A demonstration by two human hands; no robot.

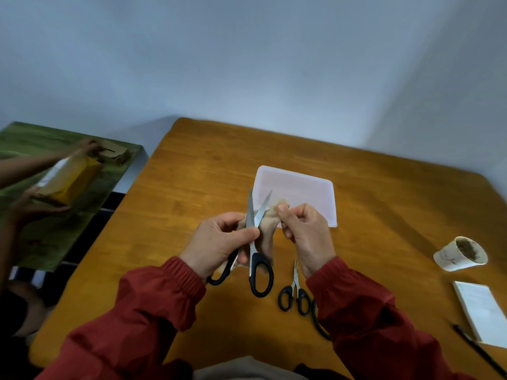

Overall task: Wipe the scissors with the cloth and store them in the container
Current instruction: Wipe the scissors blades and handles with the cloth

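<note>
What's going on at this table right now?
A person in red sleeves is wiping scissors. The left hand grips the open black-handled scissors above the table, while the right hand pinches a beige cloth against one blade. The clear container beyond looks empty, and a smaller pair lies on the table near the right wrist.

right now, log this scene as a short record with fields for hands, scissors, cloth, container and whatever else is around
left hand: grips the large black-handled scissors, blades open
right hand: pinches the beige cloth at one blade
container: translucent plastic box beyond the hands, no scissors visible inside
waiting: small black-handled scissors flat on the wooden table
aside: tipped paper cup, notepad, pen at right
</note>
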